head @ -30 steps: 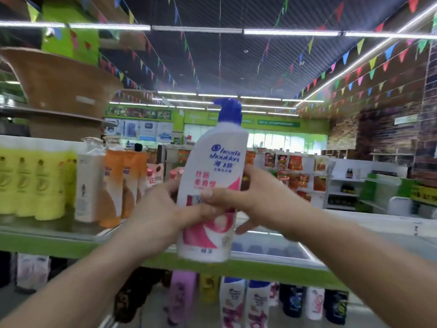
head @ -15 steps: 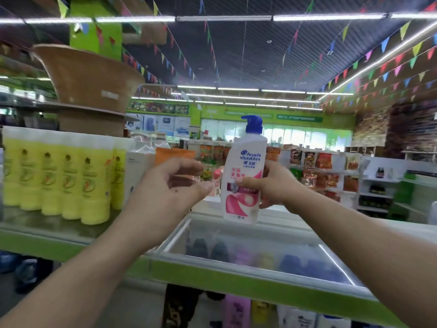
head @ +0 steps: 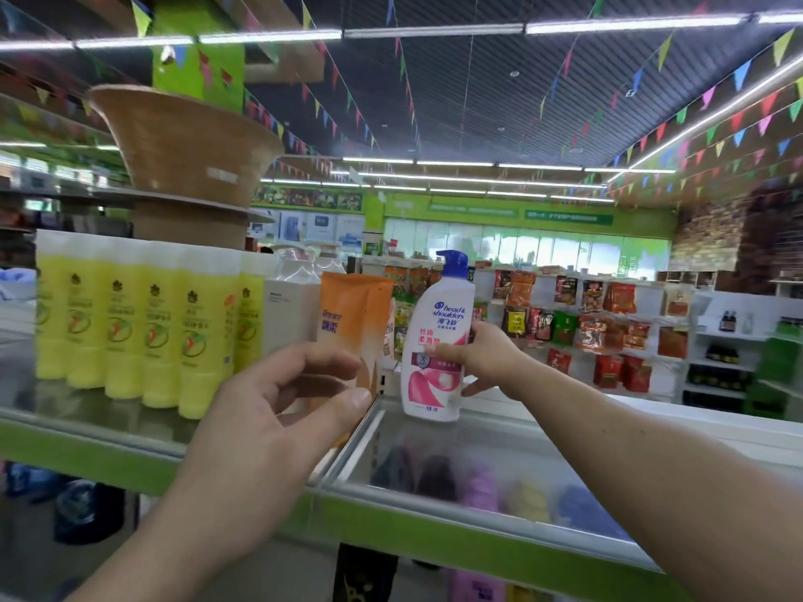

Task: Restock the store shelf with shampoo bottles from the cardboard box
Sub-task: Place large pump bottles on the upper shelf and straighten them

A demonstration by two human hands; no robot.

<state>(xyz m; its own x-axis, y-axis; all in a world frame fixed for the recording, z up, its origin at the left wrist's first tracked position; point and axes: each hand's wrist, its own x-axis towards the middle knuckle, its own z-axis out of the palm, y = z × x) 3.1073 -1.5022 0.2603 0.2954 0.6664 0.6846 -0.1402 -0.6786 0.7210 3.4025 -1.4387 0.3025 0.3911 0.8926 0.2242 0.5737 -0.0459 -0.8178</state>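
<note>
A white and pink shampoo bottle (head: pixel 436 341) with a blue pump stands upright at the back of the glass top shelf (head: pixel 486 454). My right hand (head: pixel 484 357) is wrapped around its middle, thumb across the label. My left hand (head: pixel 287 410) hovers nearer to me, left of the bottle, empty, its fingers curled and apart. The bottle's base looks to rest on the glass. No cardboard box is in view.
Yellow tubes (head: pixel 143 315) line the shelf's left part, then a white carton (head: pixel 289 315) and orange bottles (head: pixel 354 323) just left of the shampoo. The shelf's green front edge (head: pixel 434 532) runs below. More bottles (head: pixel 478 484) show through the glass on the shelf underneath.
My left hand let go of the bottle and drew back. My right hand carried the bottle away from me and down onto the back of the glass shelf.
</note>
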